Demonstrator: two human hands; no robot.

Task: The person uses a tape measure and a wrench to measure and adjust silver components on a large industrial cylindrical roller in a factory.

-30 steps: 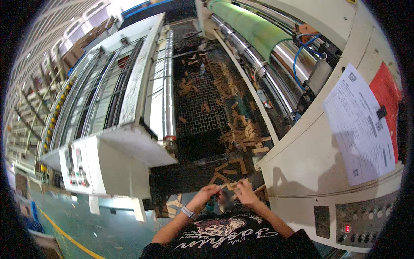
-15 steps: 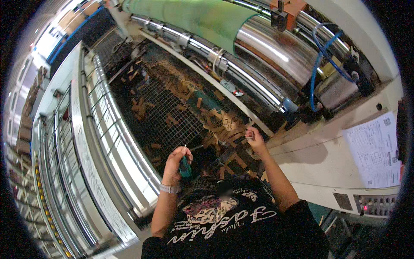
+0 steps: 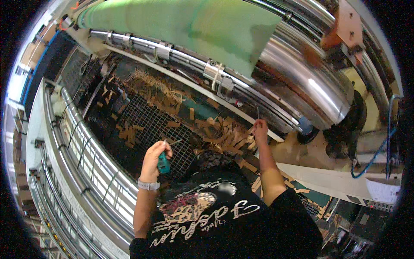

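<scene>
Left hand (image 3: 154,156) grips teal tool (image 3: 163,164) over mesh grate (image 3: 148,125); right hand (image 3: 260,129) pinches thin rod (image 3: 258,113) beyond grate | risk: we could drop rod among cardboard scraps (image 3: 224,134)

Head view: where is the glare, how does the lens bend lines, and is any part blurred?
Head view: strong glare on the steel roller; the rails at left curve toward the dark round rim from the fisheye lens; the orange part top right looks smeared; the left hand with its teal tool and the right hand are fairly sharp.
</scene>
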